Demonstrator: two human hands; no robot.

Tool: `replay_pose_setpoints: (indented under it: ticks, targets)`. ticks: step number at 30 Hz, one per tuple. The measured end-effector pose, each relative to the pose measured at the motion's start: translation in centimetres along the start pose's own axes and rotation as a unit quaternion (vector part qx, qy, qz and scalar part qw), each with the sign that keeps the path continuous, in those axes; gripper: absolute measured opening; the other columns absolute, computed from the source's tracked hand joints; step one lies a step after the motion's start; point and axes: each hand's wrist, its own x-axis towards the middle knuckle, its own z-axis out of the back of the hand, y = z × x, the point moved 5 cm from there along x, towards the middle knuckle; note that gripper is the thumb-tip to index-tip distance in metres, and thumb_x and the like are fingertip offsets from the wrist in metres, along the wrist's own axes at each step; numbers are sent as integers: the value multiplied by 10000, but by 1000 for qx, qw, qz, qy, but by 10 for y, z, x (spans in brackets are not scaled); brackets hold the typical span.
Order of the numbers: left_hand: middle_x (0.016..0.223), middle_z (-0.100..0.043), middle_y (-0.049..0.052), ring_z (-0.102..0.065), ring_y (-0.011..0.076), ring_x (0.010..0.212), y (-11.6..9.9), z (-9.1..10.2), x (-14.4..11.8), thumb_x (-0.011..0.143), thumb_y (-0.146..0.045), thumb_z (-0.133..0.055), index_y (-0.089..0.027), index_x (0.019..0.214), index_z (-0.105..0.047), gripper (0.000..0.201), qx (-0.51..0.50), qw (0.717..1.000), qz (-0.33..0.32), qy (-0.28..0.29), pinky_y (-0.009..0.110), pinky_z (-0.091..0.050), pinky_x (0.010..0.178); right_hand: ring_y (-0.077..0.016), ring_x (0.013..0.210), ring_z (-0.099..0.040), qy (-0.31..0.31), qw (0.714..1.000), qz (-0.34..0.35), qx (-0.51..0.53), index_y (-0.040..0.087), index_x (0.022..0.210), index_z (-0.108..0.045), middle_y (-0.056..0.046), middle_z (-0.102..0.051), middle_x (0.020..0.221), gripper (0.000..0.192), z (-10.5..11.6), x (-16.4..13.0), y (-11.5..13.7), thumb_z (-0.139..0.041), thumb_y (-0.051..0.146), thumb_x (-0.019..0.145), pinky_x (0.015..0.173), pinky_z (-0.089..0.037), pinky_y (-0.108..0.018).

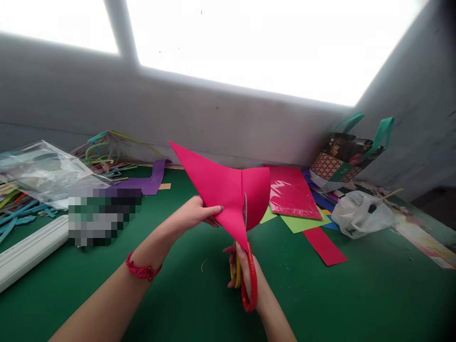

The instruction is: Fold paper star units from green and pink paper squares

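Note:
My left hand (199,212) pinches a bright pink sheet of paper (221,183) by its lower left edge, thumb on top, and holds it up above the table. In my right hand (244,266) is a pair of scissors (251,285) with a red handle loop and a yellow one. Its blades point away from me and sit in a cut through the pink paper, one blade showing along the slit. Right of the cut, the paper curls away. Part of the right hand's fingers is hidden behind the handles.
Right of the paper lie a wrapped pink paper pack (294,192), green sheets (302,223) and a red strip (326,247). Beyond stand a crumpled white plastic bag (361,213) and a patterned bag (338,159). At left are a white bar-shaped tool (33,251), purple paper (155,180) and clear plastic (46,168).

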Motion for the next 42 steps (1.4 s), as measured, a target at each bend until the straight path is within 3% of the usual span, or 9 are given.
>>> replay_pose_setpoints:
  ticks: [23, 31, 42]
  targets:
    - [937, -637, 115, -625, 222, 749, 4, -4, 1, 700, -365, -585, -114, 956, -567, 359, -14, 1000, 2, 6, 349, -513, 681, -53, 327, -384, -44, 998, -44, -8, 150, 670, -514, 36, -392, 575, 479, 9, 5, -10, -431, 621, 702, 257, -385, -209]
    - [941, -632, 124, -619, 227, 755, 4, -4, 1, 706, -365, -584, -105, 965, -559, 367, -15, 1000, 0, 11, 363, -510, 688, -59, 295, -365, -60, 997, -52, -23, 163, 693, -520, 44, -414, 518, 455, 10, 3, -6, -457, 614, 689, 232, -353, -202]
    - [920, -635, 120, -622, 220, 739, 6, -3, 3, 707, -347, -581, -105, 955, -566, 347, -23, 1000, 0, 12, 361, -509, 680, -70, 247, -317, -52, 995, -77, -37, 174, 643, -466, 78, -309, 336, 511, 9, 1, -8, -425, 684, 655, 234, -323, -196]
